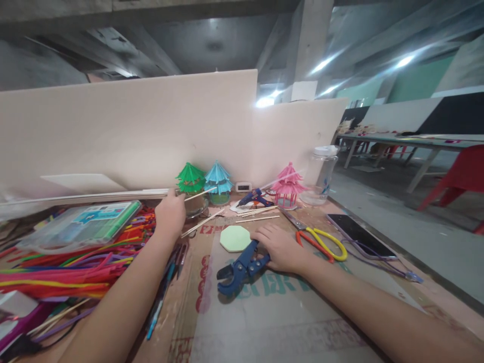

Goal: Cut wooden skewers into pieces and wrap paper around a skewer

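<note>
My left hand (pixel 170 214) is closed on a thin wooden stick (pixel 202 193), which points right in front of the green and blue little pavilions. My right hand (pixel 278 248) is wrapped round the handles of a blue pipe cutter (pixel 236 275). The cutter's jaws are apart and face left, with nothing between them. Just behind the cutter lies a pale green octagonal piece (pixel 235 238) on the cardboard mat (pixel 302 317). Beyond it are more loose sticks (pixel 257 219). The green pavilion (pixel 191 177), blue pavilion (pixel 218 181) and pink pavilion (pixel 289 185) stand along the back.
Colourful pipe cleaners (pixel 56 275) and a clear plastic case (pixel 83 227) fill the left side. A glue gun (pixel 253 198) lies near the back. Scissors (pixel 321 242) and a phone (pixel 359 236) are on the right. A clear jar (pixel 321 176) stands by the white partition (pixel 132 131).
</note>
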Motion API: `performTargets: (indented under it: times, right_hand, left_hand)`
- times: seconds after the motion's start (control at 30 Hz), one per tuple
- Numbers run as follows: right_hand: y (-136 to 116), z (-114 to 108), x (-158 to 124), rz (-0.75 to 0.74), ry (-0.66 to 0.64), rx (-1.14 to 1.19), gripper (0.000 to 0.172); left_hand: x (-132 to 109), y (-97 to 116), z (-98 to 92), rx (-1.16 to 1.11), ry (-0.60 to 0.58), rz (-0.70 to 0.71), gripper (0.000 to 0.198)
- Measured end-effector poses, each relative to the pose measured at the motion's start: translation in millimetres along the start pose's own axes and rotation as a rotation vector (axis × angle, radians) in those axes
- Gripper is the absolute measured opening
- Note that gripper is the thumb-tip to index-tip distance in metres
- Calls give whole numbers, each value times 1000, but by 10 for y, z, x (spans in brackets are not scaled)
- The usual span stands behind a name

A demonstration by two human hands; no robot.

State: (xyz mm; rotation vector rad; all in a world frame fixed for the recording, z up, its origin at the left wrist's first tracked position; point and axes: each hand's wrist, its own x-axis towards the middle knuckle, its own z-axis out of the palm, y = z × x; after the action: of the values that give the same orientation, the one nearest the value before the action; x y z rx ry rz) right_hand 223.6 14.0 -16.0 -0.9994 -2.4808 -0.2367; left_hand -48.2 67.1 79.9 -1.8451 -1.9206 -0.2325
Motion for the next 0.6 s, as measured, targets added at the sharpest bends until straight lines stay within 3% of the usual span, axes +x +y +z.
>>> performTargets:
  times: [0.13, 0.23, 0.43, 0.6]
  right_hand:
    - [-2, 1, 0, 3, -2, 5, 34]
    - [1, 5, 1, 4, -10, 7, 35]
    - [7, 20, 1, 9, -22, 14, 37]
    - [-1, 8, 6, 19, -25, 22, 34]
  left_hand:
    - [-8, 36, 107, -16, -75, 16, 23]
    - [11, 41, 110, -34, -108, 8, 27]
    - [70, -44, -22, -104, -12, -61, 33]
    - [126, -110, 88, -211, -30, -143, 36]
